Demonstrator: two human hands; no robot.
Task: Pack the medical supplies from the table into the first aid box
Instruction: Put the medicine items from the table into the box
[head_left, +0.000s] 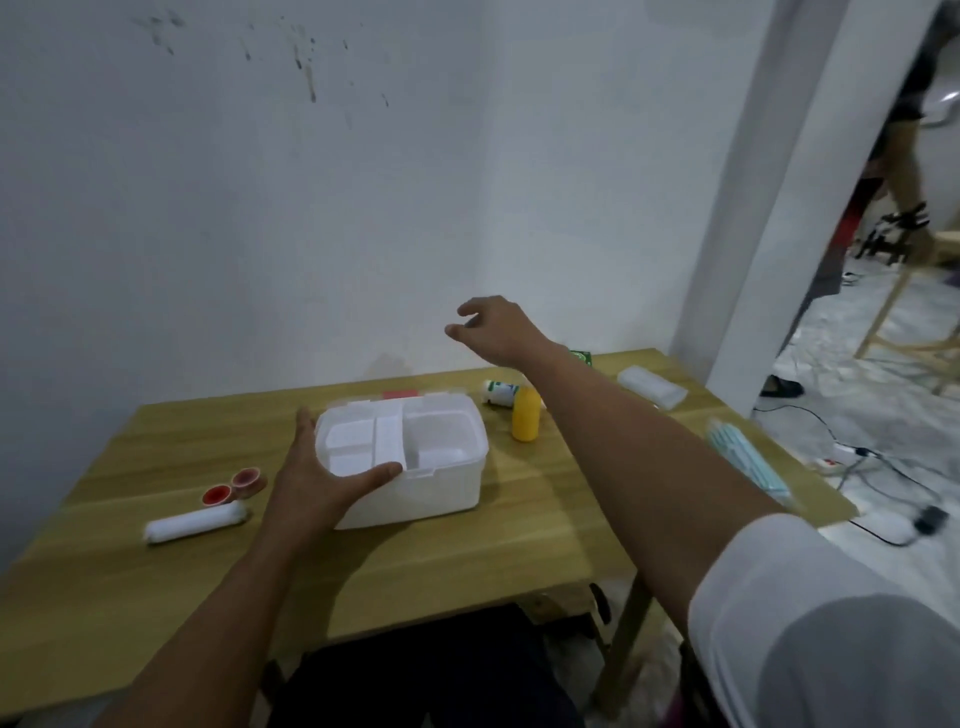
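Note:
A white, lidless first aid box (447, 483) with an inner tray stands in the middle of the wooden table (519, 551). My left hand (317, 478) lies against its near left corner, thumb along the front rim, fingers spread. My right hand (493, 327) hovers above the table's far edge, fingers loosely curled, holding nothing. On the left lie a white bandage roll (195, 524) and two red tape rolls (231, 488). Right of the box stand a yellow bottle (525, 415) and a lying white bottle (498, 392). A gauze pack (652, 387) and blue face masks (748, 460) lie far right.
A small green box (582, 357) peeks out behind my right forearm at the table's far edge. A white wall runs directly behind the table. Cables and a power strip (831, 462) lie on the floor to the right. Another person's legs show in the doorway.

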